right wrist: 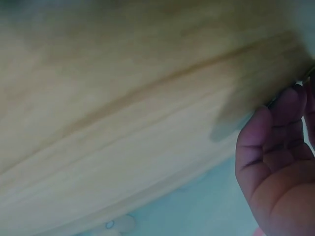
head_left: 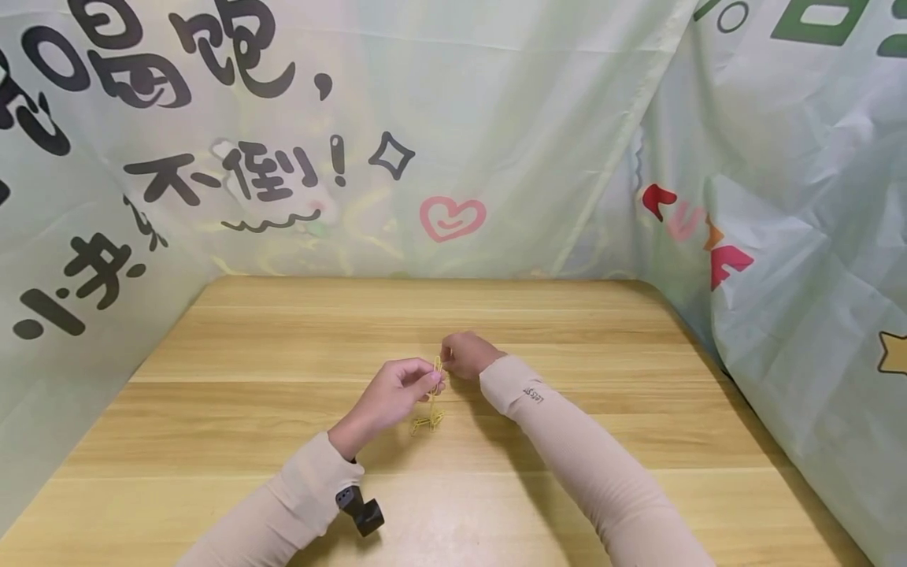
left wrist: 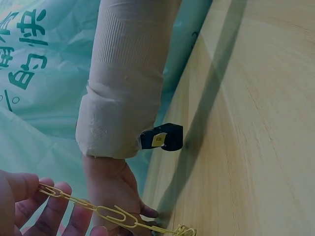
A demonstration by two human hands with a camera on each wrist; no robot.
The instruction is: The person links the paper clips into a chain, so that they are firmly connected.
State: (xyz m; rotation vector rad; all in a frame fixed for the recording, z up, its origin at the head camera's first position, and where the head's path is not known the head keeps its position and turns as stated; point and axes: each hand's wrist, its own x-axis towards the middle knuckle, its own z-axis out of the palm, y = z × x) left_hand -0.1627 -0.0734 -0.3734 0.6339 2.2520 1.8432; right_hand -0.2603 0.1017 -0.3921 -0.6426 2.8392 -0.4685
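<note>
A chain of linked yellow paper clips [head_left: 432,409] hangs from my left hand [head_left: 398,390], its upper end pinched between thumb and fingers. In the left wrist view the paper clip chain [left wrist: 115,216] slants down to a bunched tangle at its low end. My right hand [head_left: 468,354] is just right of the chain's top, fingers bent and tips close together right at the upper clip. In the right wrist view a thin yellowish edge shows at the fingertips of the right hand [right wrist: 275,162], largely cut off by the frame's border.
Both hands are over a light wooden table [head_left: 283,331]. Printed cloth curtains [head_left: 524,157] surround its back and sides. A small black camera [head_left: 360,510] sticks out from the left wrist, and another black camera [left wrist: 162,136] is strapped to the right wrist.
</note>
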